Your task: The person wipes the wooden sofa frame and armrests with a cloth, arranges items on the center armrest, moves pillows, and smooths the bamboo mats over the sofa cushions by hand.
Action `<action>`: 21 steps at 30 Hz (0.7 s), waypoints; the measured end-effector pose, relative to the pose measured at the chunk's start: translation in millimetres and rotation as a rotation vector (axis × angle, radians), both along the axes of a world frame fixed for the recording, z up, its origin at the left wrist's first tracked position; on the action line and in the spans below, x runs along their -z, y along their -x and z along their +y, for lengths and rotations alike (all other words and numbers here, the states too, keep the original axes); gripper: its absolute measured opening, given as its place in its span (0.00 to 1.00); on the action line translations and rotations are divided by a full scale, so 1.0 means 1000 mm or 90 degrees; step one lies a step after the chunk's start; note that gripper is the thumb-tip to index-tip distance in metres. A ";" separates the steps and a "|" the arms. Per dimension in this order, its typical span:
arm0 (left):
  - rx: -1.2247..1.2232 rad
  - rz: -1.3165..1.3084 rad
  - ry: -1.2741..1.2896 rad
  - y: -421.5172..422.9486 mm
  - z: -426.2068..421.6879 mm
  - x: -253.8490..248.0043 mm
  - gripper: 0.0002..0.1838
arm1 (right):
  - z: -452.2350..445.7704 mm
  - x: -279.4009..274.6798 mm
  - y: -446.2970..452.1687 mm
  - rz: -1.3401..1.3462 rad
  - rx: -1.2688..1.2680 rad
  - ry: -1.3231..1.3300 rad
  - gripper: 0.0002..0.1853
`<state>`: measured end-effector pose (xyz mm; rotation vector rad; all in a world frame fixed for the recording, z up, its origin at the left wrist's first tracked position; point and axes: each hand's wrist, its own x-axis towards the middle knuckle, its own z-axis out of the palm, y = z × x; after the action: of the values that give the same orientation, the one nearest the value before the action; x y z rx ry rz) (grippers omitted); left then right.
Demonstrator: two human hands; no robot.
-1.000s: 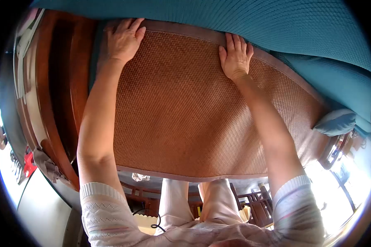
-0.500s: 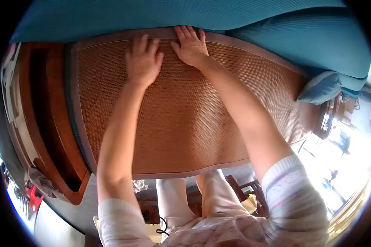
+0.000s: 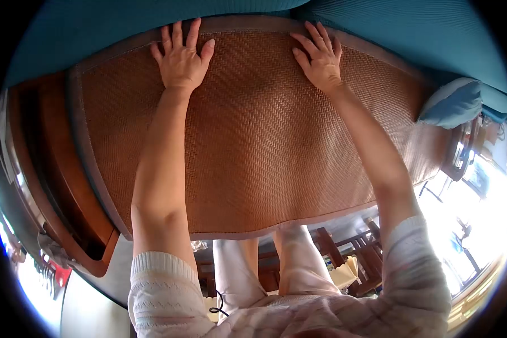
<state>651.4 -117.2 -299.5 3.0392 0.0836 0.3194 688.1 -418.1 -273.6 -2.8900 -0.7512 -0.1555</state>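
A brown woven mat (image 3: 253, 146) with a fabric border covers the seat of a sofa. Both of my hands lie on its far edge, by the blue-green backrest (image 3: 163, 14). Fingers spread, my left hand (image 3: 181, 62) presses flat near the border on the left. My right hand (image 3: 323, 62) rests on the same border farther right, its fingers stretched toward the backrest cushions. Neither hand holds anything. The mat's near edge hangs slightly wavy above my legs.
A wooden armrest (image 3: 67, 169) with a long recess runs along the left. At the right end sits a light blue pillow (image 3: 452, 104), with a wooden side piece (image 3: 459, 152) beyond it. Low wooden furniture (image 3: 355, 253) stands below the mat near my legs.
My hands have moved apart: the right one slid to the right along the far border, and the left one went forward and slightly left onto the border. The view has shifted slightly.
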 end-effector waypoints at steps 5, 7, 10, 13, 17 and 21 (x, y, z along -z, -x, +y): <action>0.064 -0.016 0.009 0.002 0.010 -0.002 0.33 | 0.002 0.007 0.008 -0.037 0.020 0.039 0.23; 0.127 -0.014 0.018 0.018 0.016 -0.013 0.32 | 0.006 0.002 0.012 -0.043 0.026 0.059 0.25; 0.199 0.099 0.004 0.086 -0.013 -0.046 0.31 | 0.022 -0.022 0.015 -0.130 0.011 0.051 0.19; 0.427 0.287 0.137 0.128 -0.085 -0.065 0.30 | 0.018 -0.013 0.012 0.032 0.063 0.075 0.25; 0.367 0.272 0.133 0.139 -0.071 -0.035 0.32 | 0.012 -0.005 0.012 0.013 0.050 0.085 0.25; 0.141 0.240 0.005 0.173 0.052 -0.039 0.34 | 0.005 0.007 0.010 -0.056 0.038 0.141 0.25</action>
<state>478.5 -65.0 -260.8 3.0176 -0.2245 -0.2702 678.2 -412.7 -280.6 -3.1361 -0.7404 -0.2220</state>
